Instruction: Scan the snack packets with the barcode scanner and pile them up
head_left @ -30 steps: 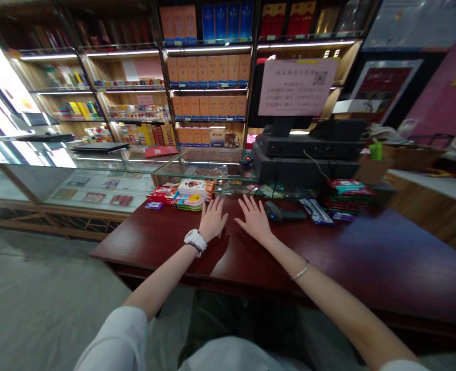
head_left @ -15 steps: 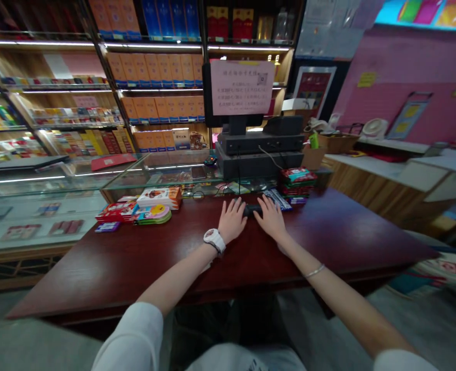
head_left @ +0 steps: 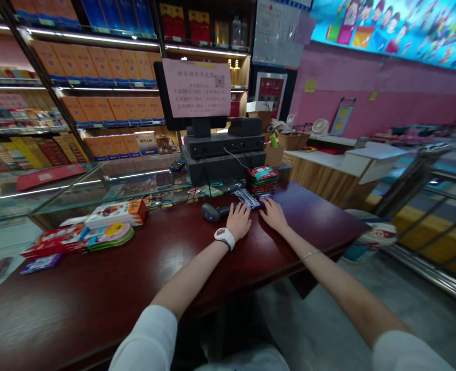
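Both hands rest low over the dark red wooden table. My left hand [head_left: 239,221], with a white watch on the wrist, is open with its fingers stretched forward. It lies by the handle end of a black barcode scanner [head_left: 211,212], and its fingertips reach close to a blue-and-white packet [head_left: 246,197]. My right hand [head_left: 273,215] is open too, its fingertips beside that packet and near a small purple packet [head_left: 265,197]. Behind them stands a stack of red and green snack packets [head_left: 262,180]. Whether the fingers touch the packets I cannot tell.
A dark cash register with a screen [head_left: 197,93] and a taped paper stands behind. Snack packs and a white-orange box [head_left: 115,212] lie at the left of the table [head_left: 166,273]. A glass counter [head_left: 127,172] runs along the back. A metal railing [head_left: 437,226] is at the right.
The view has turned right. Both hands have moved right, away from the scanner toward the packets. The scanner, earlier mostly covered by the hands, now shows to the left of them.
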Demonstrator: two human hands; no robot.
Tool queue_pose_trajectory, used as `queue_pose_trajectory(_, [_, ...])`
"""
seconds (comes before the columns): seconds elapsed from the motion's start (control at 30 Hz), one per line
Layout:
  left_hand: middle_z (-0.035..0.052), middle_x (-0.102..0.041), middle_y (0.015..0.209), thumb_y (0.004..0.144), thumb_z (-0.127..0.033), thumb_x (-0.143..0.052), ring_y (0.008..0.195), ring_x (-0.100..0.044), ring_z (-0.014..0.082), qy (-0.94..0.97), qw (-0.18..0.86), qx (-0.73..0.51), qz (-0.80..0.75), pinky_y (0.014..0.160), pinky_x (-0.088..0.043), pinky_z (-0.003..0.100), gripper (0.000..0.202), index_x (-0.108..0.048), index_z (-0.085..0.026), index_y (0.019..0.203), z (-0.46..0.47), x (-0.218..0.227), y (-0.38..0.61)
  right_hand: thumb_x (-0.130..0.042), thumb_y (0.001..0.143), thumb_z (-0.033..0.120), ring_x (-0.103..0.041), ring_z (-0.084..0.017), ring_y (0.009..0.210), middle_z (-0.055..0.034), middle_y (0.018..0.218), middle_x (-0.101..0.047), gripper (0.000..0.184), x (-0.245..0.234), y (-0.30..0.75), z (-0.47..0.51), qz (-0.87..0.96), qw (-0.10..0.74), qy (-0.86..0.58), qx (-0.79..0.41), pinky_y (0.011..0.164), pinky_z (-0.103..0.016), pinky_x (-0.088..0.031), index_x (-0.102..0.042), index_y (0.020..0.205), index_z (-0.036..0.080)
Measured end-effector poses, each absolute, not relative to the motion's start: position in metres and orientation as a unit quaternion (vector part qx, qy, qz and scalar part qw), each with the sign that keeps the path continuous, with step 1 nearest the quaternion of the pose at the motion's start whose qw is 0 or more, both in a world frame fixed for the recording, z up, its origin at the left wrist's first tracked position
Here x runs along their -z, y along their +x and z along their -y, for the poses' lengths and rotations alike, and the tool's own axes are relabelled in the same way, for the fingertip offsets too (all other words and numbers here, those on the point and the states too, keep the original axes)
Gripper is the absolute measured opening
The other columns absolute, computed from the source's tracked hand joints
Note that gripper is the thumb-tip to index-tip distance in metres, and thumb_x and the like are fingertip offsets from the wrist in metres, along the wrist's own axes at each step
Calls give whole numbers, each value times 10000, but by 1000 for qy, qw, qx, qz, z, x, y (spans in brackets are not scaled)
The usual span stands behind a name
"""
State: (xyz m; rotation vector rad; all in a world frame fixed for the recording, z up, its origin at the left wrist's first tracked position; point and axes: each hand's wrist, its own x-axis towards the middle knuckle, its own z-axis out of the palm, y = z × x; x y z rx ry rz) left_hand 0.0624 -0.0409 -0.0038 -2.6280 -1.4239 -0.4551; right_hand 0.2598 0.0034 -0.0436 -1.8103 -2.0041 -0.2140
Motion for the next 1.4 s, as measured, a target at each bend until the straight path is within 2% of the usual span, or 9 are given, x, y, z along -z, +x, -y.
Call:
queue_pose_trajectory(0.17, [108,-405,1543,945,-306,-427,1442,-333,281,-873,43,151,461,1227,-163,525,538,-397,-165,1464,22,13,98,-438,897,280,-436,-264,1348,-162,1473,-461,530,50,299,-22,726,234,-644,61,1123,-471,-334,-471,1407,138])
queue_pose_trajectory(0.33, [110,-416,1536,942,-282,-390,1425,-363,283,-879,41,158,447,1219,-161,544,526,-413,-197,1460,0,32,131,-486,880,281,-428,-254,1353,-175,1493,-431,587,54,312,-36,690,220,-689,39,1118,-424,-346,-426,1443,126])
queue_pose_trajectory(0.5, [155,-366,1557,942,-293,-392,1436,-347,289,-854,14,156,496,1211,-197,511,535,-411,-143,1455,-20,37,155,-495,880,277,-448,-257,1346,-157,1502,-427,601,55,313,-46,686,206,-697,26,1087,-408,-374,-407,1466,176])
queue_pose_trajectory(0.63, [185,-350,1558,938,-315,-409,1449,-324,281,-827,-12,163,538,1209,-203,493,541,-418,-121,1443,-32,37,165,-457,916,312,-406,-281,1382,-132,1556,-359,564,49,308,-49,687,172,-705,10,1104,-466,-332,-401,1473,254])
queue_pose_trajectory(0.87, [142,-395,1544,937,-340,-387,1441,-329,302,-821,-30,163,547,1199,-227,509,521,-461,-153,1418,-45,40,167,-429,924,346,-361,-259,1411,-83,1563,-369,571,44,306,-53,694,150,-704,-15,1140,-481,-264,-365,1489,291])
queue_pose_trajectory(1.2, [132,-397,1545,932,-327,-419,1453,-314,290,-824,-35,168,540,1205,-225,492,508,-460,-157,1409,-43,37,166,-479,901,322,-362,-239,1412,-87,1568,-354,600,44,308,-50,697,194,-689,-36,1158,-506,-254,-369,1489,273])
queue_pose_trajectory(1.3, [143,-405,1537,916,-295,-446,1458,-308,285,-826,-40,176,535,1210,-214,497,521,-446,-148,1415,-41,34,165,-497,878,267,-351,-225,1419,-93,1575,-340,612,42,308,-47,705,211,-677,-27,1154,-459,-284,-392,1481,250])
queue_pose_trajectory(1.4, [144,-390,1546,893,-238,-466,1465,-299,267,-820,-58,188,538,1221,-192,477,554,-417,-135,1435,-37,29,161,-496,847,188,-343,-218,1425,-98,1571,-350,622,40,307,-43,717,236,-656,-7,1169,-452,-262,-429,1464,237])
